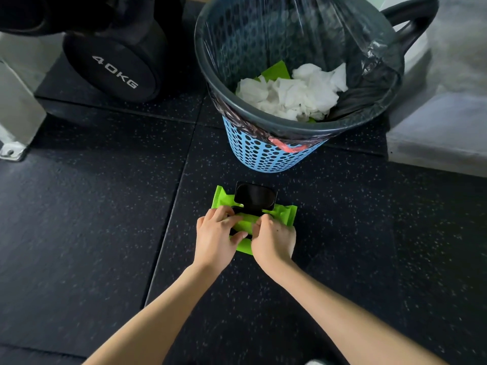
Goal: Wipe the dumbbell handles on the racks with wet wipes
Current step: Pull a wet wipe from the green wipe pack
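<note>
L hand (214, 239), R hand (274, 243) grip wipes pack (286, 214); speckled rubber floor (100, 233), bin (263, 156) beyond.

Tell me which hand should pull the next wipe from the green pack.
Right, probably. The right hand has fingertips curled at the opening of the wipes pack below the open lid, while the left hand grips its left side, steadying it.

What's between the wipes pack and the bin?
Head view: only bare floor mat separates the wipes pack from the bin.
</note>
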